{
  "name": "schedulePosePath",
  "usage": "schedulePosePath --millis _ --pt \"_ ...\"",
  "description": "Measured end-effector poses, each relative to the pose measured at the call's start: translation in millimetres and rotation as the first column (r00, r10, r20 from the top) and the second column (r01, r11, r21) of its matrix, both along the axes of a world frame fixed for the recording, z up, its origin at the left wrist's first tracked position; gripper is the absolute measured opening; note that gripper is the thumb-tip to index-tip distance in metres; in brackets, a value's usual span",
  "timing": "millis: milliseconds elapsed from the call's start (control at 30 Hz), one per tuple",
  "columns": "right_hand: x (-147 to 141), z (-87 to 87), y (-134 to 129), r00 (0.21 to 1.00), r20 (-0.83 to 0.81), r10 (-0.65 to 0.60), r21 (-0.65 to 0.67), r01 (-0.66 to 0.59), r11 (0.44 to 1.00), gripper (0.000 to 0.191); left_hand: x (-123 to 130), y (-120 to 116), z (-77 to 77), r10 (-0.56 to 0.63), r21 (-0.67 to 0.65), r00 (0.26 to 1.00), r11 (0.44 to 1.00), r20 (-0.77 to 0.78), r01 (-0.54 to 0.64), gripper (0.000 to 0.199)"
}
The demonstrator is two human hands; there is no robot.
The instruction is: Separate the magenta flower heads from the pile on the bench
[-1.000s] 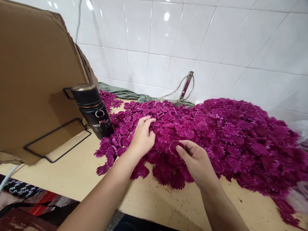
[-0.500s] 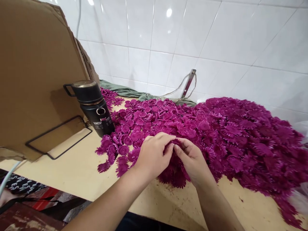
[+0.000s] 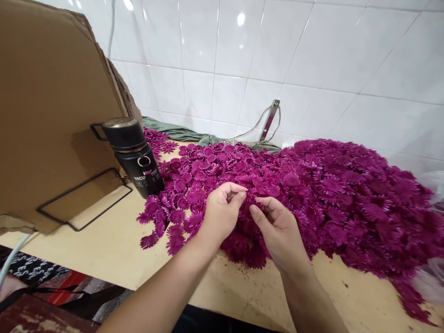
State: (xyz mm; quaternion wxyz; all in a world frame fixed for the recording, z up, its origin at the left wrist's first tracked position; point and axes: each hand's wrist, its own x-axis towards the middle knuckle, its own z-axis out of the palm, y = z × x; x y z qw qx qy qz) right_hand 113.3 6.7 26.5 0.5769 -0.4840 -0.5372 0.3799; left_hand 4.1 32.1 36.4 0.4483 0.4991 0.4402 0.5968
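Observation:
My left hand (image 3: pixel 224 208) is closed in a pinch, thumb against forefinger, on the edge of a magenta artificial flower piece (image 3: pixel 250 198). Facing it, my right hand (image 3: pixel 277 226) also has thumb and forefinger pinched at the same magenta piece, a short gap from the left fingertips. Much of the piece blends into the flowers behind, so its outline is hard to make out. A large heap of magenta artificial flowers (image 3: pixel 333 194) with fringed petals spreads behind and around both hands. Below my fingers hangs or lies a darker clump (image 3: pixel 246 245) of these flowers.
A black vacuum flask (image 3: pixel 133 157) stands left of the heap, beside a cardboard sheet (image 3: pixel 52 115) and a black wire frame (image 3: pixel 104 208). Along the tiled wall (image 3: pixel 229 97) lie green cloth (image 3: pixel 173 129) and a metal bracket (image 3: pixel 269 120). Clear plastic (image 3: pixel 433 277) sits at the right.
My hands have come slightly apart at the fingertips. The left hand has shifted a little up and left, its thumb and forefinger now showing more plainly. The view has shifted slightly.

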Motion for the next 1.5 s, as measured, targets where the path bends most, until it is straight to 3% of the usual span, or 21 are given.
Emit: schedulePosePath --millis 133,267,333,433,533,600,667,767,867,1000,1100,1233,1433,1500 --pt "3 0.5 -11 0.989 0.143 -0.04 0.025 0.037 0.999 0.015 8 9 0.0 0.0 -0.144 0.963 0.989 0.268 0.04 0.012" --pt "10 0.1 -33 0.969 0.236 0.068 -0.049 -0.058 0.997 0.013 -2 32 1.2 0.129 -0.192 0.926 0.979 0.354 -0.063 0.001" --pt "17 -0.2 -36 0.97 0.235 0.07 -0.077 -0.054 0.996 0.014 -11 45 0.1 0.144 -0.139 0.955 0.984 0.261 -0.11 0.002" --pt "27 0.1 -24 0.991 0.135 0.018 -0.108 -0.004 0.994 0.024 -21 54 -5.6 0.087 0.01 0.994 0.996 -0.072 -0.087 0.015" --pt "31 -0.3 -8 0.999 0.054 0.005 -0.132 0.002 0.991 0.031 -24 49 -9.6 0.152 0.186 0.92 0.978 -0.362 -0.089 0.034" --pt "31 -2.4 0 0.999 0.034 0.0 -0.136 0.004 0.991 0.03 -23 36 -8.3 0.177 0.278 0.883 0.959 -0.435 -0.055 0.031" --pt "29 -5.7 5 0.999 0.044 -0.027 -0.126 0.032 0.991 0.034 -20 20 -5.2 0.106 0.296 0.879 0.954 -0.464 0.041 0.021" --pt "25 -9.7 9 0.994 0.078 -0.077 -0.106 0.085 0.991 0.042 -10 -3 -2.3 -0.05 0.234 0.841 0.95 -0.538 0.206 0.012" --pt "19 -10.2 11 0.994 0.057 -0.09 -0.106 0.096 0.99 0.047 -1 -11 -4.2 -0.087 0.193 0.814 0.952 -0.574 0.237 0.011" --pt "12 -9.5 4 1.0 0.001 0.003 -0.121 -0.002 0.993 0.039 2 -1 -9.7 -0.035 0.128 0.893 0.986 -0.448 0.103 0.011" --pt "9 -10.1 -1 0.999 0.038 0.032 -0.129 -0.027 0.991 0.031 5 7 -12.6 -0.028 -0.02 0.983 1.0 -0.181 0.024 0.011" --pt "8 -6.8 -9 0.994 0.103 0.027 -0.078 -0.019 0.997 0.025 13 17 -10.3 0.006 -0.094 0.997 0.996 0.077 0.001 0.011" --pt "18 5.4 -36 0.954 0.273 0.123 -0.073 -0.107 0.992 0.014 -9 52 8.2 0.279 -0.073 0.952 0.96 0.124 -0.272 0.01" --pt "26 8.7 -35 0.963 0.254 0.087 -0.051 -0.076 0.996 0.014 -17 59 11.0 0.19 0.021 0.981 0.981 0.039 -0.191 0.004"
